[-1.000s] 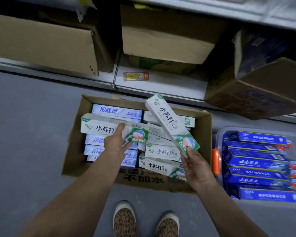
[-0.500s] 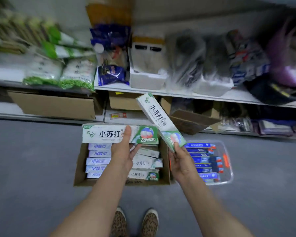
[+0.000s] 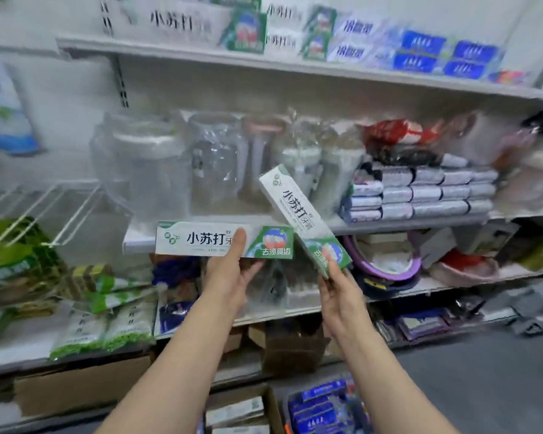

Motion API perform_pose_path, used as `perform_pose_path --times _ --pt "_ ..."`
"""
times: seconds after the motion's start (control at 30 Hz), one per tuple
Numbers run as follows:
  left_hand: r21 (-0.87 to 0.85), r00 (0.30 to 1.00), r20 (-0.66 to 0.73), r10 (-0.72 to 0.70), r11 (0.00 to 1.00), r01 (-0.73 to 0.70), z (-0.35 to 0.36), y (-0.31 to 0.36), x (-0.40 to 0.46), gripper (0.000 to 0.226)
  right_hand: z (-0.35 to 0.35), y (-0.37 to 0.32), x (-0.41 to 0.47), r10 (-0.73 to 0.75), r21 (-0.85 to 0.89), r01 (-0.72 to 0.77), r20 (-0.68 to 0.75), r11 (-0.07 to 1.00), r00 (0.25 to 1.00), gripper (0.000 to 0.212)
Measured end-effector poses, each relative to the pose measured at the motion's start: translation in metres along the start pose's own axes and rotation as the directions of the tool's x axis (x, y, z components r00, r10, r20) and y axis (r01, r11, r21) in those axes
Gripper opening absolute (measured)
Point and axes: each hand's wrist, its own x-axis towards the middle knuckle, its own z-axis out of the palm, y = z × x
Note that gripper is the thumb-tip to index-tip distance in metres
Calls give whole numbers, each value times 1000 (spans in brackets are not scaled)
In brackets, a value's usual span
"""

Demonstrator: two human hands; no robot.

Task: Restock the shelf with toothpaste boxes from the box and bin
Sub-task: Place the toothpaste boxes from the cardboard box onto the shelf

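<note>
My left hand [image 3: 231,277] grips a white and green toothpaste box [image 3: 201,239], held level in front of the middle shelf. My right hand [image 3: 339,296] grips a second white and green toothpaste box [image 3: 298,211] by its green end, tilted up to the left. On the top shelf [image 3: 176,54] stand rows of green, pale blue and dark blue toothpaste boxes [image 3: 351,36]. At the bottom edge lie the cardboard box [image 3: 242,411] with more toothpaste boxes and, to its right, the clear bin [image 3: 320,405] with blue ones.
The middle shelf [image 3: 389,222] holds plastic-wrapped jugs [image 3: 213,158] and stacked folded cloths [image 3: 427,192]. Green packets [image 3: 19,264] sit at the left under a white wire rack [image 3: 44,205]. Basins [image 3: 386,261] fill a lower shelf at the right. Grey floor lies at the lower right.
Both hands lifted their toothpaste boxes up out of the cardboard box. My view rose from the floor to the upper shelves, so the box and bin dropped to the bottom edge.
</note>
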Motion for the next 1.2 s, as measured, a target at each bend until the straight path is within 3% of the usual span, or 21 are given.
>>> perform_pose_path --times 0.07,0.17,0.4,0.53,0.67,0.87,0.97,1.07,1.2 --pt "2 995 98 31 1000 -31 32 18 -8 37 22 -38 -2 -76 25 75 40 997 996 46" --pt "3 979 198 55 998 -57 75 38 -20 29 49 -90 -6 -180 62 175 96 983 979 23" --pt "-51 914 391 112 994 -100 156 58 -28 30 98 -192 9 -366 170 341 144 924 919 10" --pt "-96 878 439 190 982 -164 200 62 -19 25 122 -238 36 -436 163 409 196 898 878 29" --pt "-166 863 437 253 966 -200 246 61 -7 16 134 -276 73 -431 112 416 183 902 884 44" --pt "-210 848 419 324 943 -256 305 50 13 18 140 -318 139 -429 0 440 223 898 876 95" --pt "-229 845 392 364 928 -294 326 45 23 22 141 -333 172 -437 -24 454 233 890 869 84" --pt "-238 864 332 379 920 -312 343 38 32 45 142 -346 199 -455 -58 483 257 874 853 70" --pt "-255 861 307 405 907 -336 361 30 38 60 145 -359 216 -519 -212 574 262 791 813 75"
